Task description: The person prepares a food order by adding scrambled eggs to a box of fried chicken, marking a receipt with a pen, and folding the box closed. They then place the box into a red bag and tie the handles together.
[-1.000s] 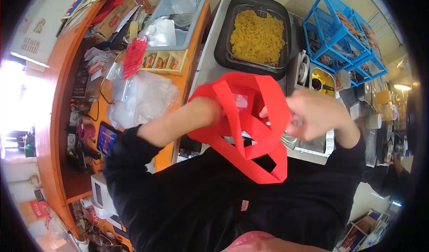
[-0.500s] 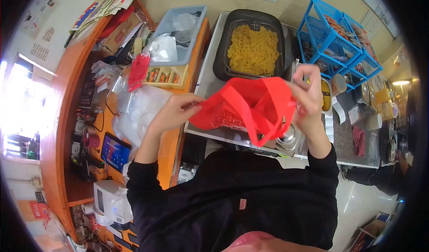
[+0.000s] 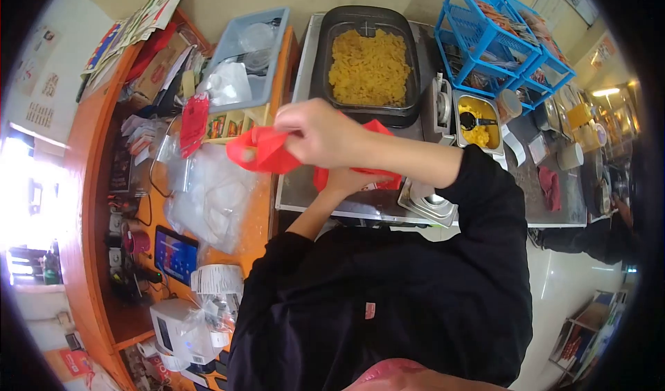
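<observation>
A red cloth bag (image 3: 262,150) with white lettering on its body is in front of me, above the front of the metal counter. My right hand (image 3: 315,135), slightly blurred, reaches across to the left, closed on the bag's red strap or upper part. Under my right forearm, my left hand (image 3: 343,182) is against the bag's body; its fingers are partly hidden by the forearm and cloth, but it appears to grip the bag. Behind the bag stands a black pan (image 3: 325,58) holding yellow food (image 3: 370,65).
To the left are a blue-grey bin (image 3: 275,58), clear plastic bags (image 3: 215,200), a tablet (image 3: 173,254) and a white printer (image 3: 176,332) on an orange desk. Right of the pan stand a metal container (image 3: 493,141) with yellow food and blue baskets (image 3: 485,58). Another person is partly visible at far right.
My right hand has swung left across my body, pulling part of the red bag with it. My left hand has moved right, under my right forearm. The view has shifted slightly.
</observation>
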Demonstrator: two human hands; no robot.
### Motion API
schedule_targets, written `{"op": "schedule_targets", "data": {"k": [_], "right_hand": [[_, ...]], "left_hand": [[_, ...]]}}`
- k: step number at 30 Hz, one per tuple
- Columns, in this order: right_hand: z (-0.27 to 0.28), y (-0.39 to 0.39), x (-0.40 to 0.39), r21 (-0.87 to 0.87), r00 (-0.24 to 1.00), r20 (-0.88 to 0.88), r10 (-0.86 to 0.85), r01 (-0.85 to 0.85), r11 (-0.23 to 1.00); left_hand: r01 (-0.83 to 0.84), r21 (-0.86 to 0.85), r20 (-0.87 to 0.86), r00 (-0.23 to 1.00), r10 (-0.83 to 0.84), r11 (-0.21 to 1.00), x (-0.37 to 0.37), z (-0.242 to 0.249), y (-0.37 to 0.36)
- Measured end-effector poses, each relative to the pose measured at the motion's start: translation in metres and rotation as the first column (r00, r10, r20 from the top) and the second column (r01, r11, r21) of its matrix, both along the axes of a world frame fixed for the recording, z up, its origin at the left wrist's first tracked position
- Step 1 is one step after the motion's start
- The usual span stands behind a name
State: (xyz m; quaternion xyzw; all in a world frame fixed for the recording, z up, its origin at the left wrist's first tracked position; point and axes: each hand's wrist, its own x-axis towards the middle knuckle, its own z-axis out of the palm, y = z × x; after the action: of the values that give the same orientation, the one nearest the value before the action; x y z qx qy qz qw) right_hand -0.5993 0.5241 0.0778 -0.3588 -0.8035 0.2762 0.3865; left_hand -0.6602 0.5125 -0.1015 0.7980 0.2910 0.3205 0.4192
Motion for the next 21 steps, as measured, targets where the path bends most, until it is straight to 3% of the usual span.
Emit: {"op": "schedule_targets", "data": {"k": [3, 6, 8, 10, 12, 14, 15, 18, 19, 20, 21], "right_hand": [[-0.020, 0.003, -0.015, -0.198, 0.988, 0.138, 0.071, -0.043, 0.979], [0.008, -0.007, 0.012, -0.125, 0.965, 0.193, 0.177, -0.154, 0.980], [0.031, -0.025, 0.052, 0.146, 0.991, 0.110, 0.072, -0.088, 0.985], [0.040, -0.051, 0.097, -0.034, 0.978, 0.150, -0.146, 0.153, 0.988], [0.001, -0.071, 0.131, -0.131, 0.868, 0.264, -0.420, 0.464, 0.876], [-0.067, -0.079, 0.141, -0.162, 0.841, 0.299, -0.450, 0.510, 0.845], [-0.088, -0.077, 0.133, -0.160, 0.876, 0.212, -0.433, 0.469, 0.869], [-0.132, -0.070, 0.098, -0.285, 0.901, -0.125, -0.415, 0.368, 0.885], [-0.141, -0.065, 0.091, -0.333, 0.876, -0.246, -0.415, 0.325, 0.885], [-0.150, -0.062, 0.086, -0.362, 0.882, -0.261, -0.392, 0.287, 0.887], [-0.158, -0.060, 0.083, -0.392, 0.888, -0.275, -0.370, 0.248, 0.886]], "left_hand": [[-0.049, -0.114, 0.079, 0.995, 0.058, 0.992, 0.009, -0.016, 0.005], [-0.115, -0.289, 0.144, 0.976, 0.162, 0.950, 0.004, -0.020, 0.004], [-0.131, -0.385, 0.178, 0.961, 0.213, 0.913, 0.001, -0.019, 0.005], [-0.101, -0.432, 0.191, 0.961, 0.200, 0.896, -0.001, -0.014, 0.007], [-0.002, -0.424, 0.171, 0.982, 0.083, 0.906, -0.006, -0.005, 0.011], [-0.073, -0.348, 0.030, 0.996, 0.088, 0.935, -0.010, -0.014, 0.011], [-0.103, -0.303, -0.044, 0.995, 0.094, 0.947, -0.010, -0.020, 0.011], [-0.085, -0.312, 0.181, 0.972, 0.147, 0.946, -0.010, -0.038, 0.002], [-0.060, -0.394, 0.154, 0.979, 0.130, 0.917, -0.012, -0.031, 0.002], [-0.037, -0.473, 0.129, 0.985, 0.111, 0.880, -0.014, -0.016, 0.001], [-0.038, -0.371, 0.097, 0.992, 0.080, 0.928, -0.015, -0.008, 0.003]]}}
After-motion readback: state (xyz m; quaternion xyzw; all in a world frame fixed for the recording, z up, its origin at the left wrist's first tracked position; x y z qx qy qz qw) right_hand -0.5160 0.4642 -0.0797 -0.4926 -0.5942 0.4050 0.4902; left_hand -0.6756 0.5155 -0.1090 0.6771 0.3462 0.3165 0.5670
